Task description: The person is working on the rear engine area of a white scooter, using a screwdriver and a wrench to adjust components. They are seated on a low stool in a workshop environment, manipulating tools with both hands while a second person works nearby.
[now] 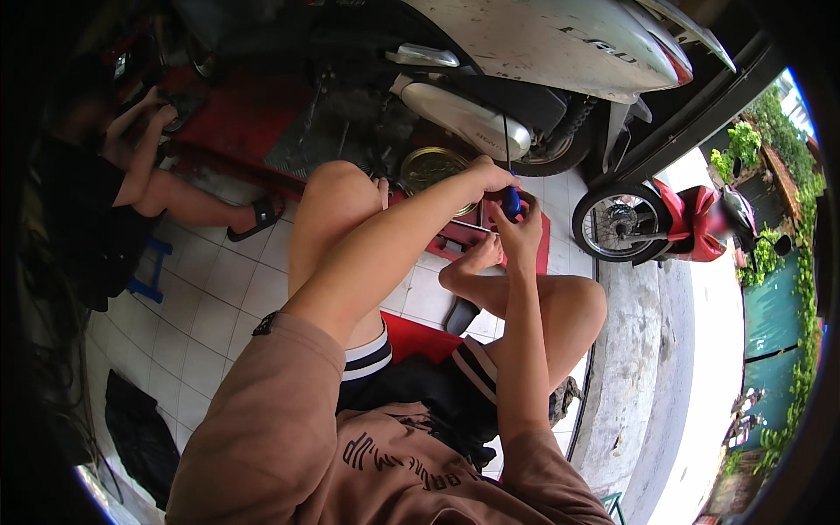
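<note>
A screwdriver (511, 204) with a blue handle points away from me, its thin dark shaft reaching up in front of the scooter's pale engine cover (464, 118). My right hand (523, 229) is closed around the lower part of the handle. The fingers of my left hand (492, 178) are closed at the top of the handle, beside the shaft. Just beyond my left wrist sits a round gold-coloured tin (427, 164), partly covered by my forearm. The tool's tip is too fine to tell whether it touches the cover.
A silver scooter body (542, 44) hangs over the work spot. Below my hands lies a red tray (534, 249), by my bare foot. To the left a person (96, 175) sits with both hands on a dark part. A red motorbike (696, 223) stands at right.
</note>
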{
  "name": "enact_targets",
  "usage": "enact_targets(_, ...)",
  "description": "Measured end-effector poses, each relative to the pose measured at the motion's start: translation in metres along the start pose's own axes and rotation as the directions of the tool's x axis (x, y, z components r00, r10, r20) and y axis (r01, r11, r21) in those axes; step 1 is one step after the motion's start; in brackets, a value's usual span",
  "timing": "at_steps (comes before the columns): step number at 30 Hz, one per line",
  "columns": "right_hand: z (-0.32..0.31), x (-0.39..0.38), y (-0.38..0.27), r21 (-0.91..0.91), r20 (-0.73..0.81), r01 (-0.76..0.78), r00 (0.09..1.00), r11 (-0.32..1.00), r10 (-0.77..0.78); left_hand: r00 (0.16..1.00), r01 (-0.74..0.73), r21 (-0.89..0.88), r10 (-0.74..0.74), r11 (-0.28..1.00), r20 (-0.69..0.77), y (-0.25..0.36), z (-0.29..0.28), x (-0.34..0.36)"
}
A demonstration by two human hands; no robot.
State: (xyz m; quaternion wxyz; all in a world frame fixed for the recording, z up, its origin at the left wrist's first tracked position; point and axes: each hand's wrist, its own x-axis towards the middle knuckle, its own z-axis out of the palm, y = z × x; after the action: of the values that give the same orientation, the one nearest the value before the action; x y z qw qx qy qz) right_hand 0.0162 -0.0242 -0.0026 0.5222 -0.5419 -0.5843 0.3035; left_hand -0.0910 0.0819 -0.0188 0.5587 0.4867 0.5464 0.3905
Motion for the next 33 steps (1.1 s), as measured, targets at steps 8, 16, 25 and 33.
enact_targets(8, -0.009, 0.002, 0.022, -0.285, -0.107, 0.061, 0.99, 0.957, -0.095, 0.979, 0.062, -0.166, -0.028, 0.984, 0.202, 0.015, 0.008, -0.02)
enact_targets(16, -0.003, 0.002, 0.012, -0.094, -0.045, -0.192, 0.981, 0.977, 0.189, 0.984, 0.051, -0.209, -0.013, 0.977, 0.178, 0.012, -0.013, -0.024)
enact_targets(25, -0.005, 0.005, 0.021, 0.044, 0.0, -0.269, 0.963, 0.962, 0.27, 0.926, 0.14, -0.276, -0.027, 0.951, 0.377, 0.02, -0.011, -0.027)
enact_targets(33, -0.005, -0.004, 0.002, -0.321, -0.121, 0.084, 0.984, 0.943, -0.128, 0.978, 0.033, -0.172, 0.004, 0.985, 0.208, 0.023, -0.012, -0.034)
